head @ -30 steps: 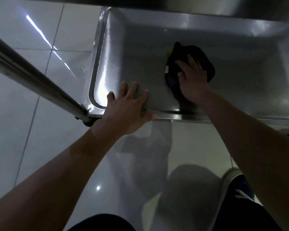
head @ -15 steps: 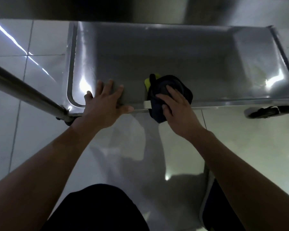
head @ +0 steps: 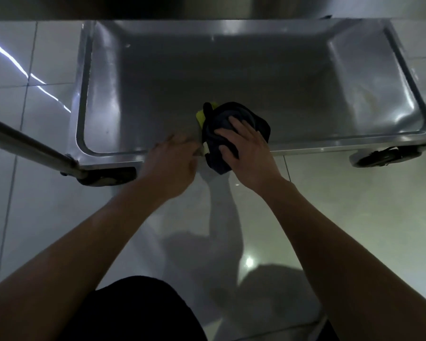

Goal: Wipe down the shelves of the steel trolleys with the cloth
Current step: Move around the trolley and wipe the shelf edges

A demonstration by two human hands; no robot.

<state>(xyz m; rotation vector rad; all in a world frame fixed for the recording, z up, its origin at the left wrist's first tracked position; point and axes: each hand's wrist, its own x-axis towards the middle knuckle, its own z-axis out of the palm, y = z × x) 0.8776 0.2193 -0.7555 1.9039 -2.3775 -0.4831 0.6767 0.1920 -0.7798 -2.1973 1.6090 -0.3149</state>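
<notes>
Now – R hand [head: 246,148] flat on cloth [head: 231,119]

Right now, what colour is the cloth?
Dark navy cloth with a yellow-green bit, in the head view.

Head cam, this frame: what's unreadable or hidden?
- Left hand: motion-blurred, so its grip on the shelf rim is unclear.
- Cloth: partly hidden under the right hand.
- Far shelf edge: covered by the upper shelf.
- Right caster: dark, mostly tucked under the rim.
</notes>
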